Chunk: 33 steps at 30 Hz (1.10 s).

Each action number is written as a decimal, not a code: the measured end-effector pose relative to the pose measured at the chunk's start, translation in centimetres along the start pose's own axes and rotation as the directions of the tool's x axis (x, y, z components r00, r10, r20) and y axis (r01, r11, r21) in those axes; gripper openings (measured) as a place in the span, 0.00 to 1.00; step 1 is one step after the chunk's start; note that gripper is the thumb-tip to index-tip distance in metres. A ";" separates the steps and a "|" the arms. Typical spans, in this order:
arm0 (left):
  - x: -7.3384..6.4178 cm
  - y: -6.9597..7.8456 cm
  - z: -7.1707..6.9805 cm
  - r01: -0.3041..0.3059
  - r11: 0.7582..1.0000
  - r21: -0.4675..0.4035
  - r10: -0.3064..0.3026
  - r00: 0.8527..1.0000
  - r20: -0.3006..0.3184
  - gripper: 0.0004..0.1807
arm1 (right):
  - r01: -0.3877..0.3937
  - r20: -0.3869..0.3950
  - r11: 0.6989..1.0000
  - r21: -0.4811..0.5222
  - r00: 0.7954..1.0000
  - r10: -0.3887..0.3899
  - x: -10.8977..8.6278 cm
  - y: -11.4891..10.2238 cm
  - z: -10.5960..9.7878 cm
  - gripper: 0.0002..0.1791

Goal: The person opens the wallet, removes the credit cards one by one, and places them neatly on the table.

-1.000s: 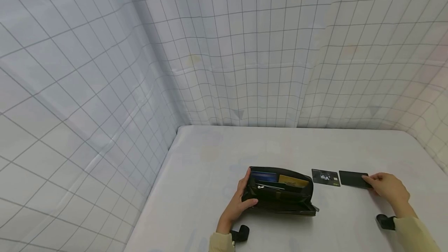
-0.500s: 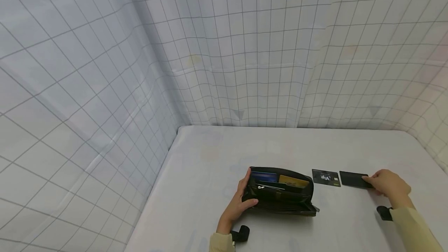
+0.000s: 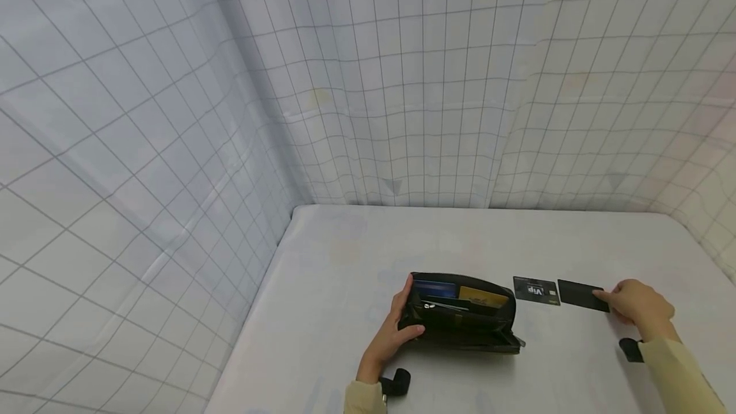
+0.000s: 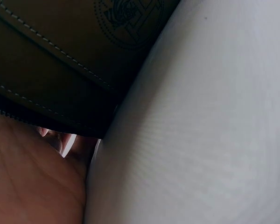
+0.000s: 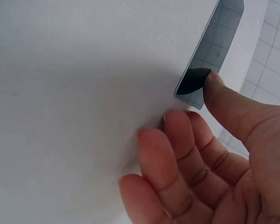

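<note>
Wallet held open at its left end by the left hand, while the right hand touches a black card on the table

Gripped between the thumb in front and the fingers behind, the wallet rests on the table with its mouth gaping, a blue card and a gold card showing in its slots; its stitched outside bears a round stamped emblem in the left wrist view. The right hand is held loosely, one digit resting on the right end of the black card, the other fingers relaxed and slightly bent beside it. The black card lies flat to the right of the wallet, and a dark card marked Vip lies between them, just beside the black card
</note>
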<state>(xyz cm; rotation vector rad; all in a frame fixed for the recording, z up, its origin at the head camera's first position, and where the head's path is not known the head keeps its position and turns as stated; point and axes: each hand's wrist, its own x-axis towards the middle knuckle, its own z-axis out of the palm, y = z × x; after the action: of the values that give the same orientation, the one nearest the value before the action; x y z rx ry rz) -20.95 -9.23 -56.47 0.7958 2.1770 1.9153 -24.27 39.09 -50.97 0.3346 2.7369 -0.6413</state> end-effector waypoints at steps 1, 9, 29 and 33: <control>0.0 0.0 0.0 0.001 1.000 0.002 -0.001 1.000 -0.002 0.48 | -0.001 -0.001 1.000 -0.001 1.000 0.001 0.0 -0.1 -0.1 0.28; 0.1 0.2 -0.1 -0.003 1.000 0.027 0.003 1.000 0.005 0.48 | 0.011 -0.077 1.000 -0.013 0.997 -0.012 -0.2 -0.4 -0.2 0.30; 0.0 0.1 0.0 -0.019 0.999 0.037 0.018 1.000 0.003 0.48 | 0.554 -0.363 0.832 -0.028 0.770 -0.525 -3.6 -13.5 1.3 0.14; 0.0 0.1 0.1 -0.027 0.999 0.034 0.027 1.000 -0.004 0.48 | 0.705 -0.343 0.709 0.021 0.671 -0.657 -4.6 -16.9 1.9 0.08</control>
<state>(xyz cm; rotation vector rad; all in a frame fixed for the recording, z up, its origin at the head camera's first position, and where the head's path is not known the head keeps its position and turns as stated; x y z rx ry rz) -20.92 -9.16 -56.41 0.8325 2.2183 1.8986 -24.44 22.75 -44.39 -0.6849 3.0976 -1.0626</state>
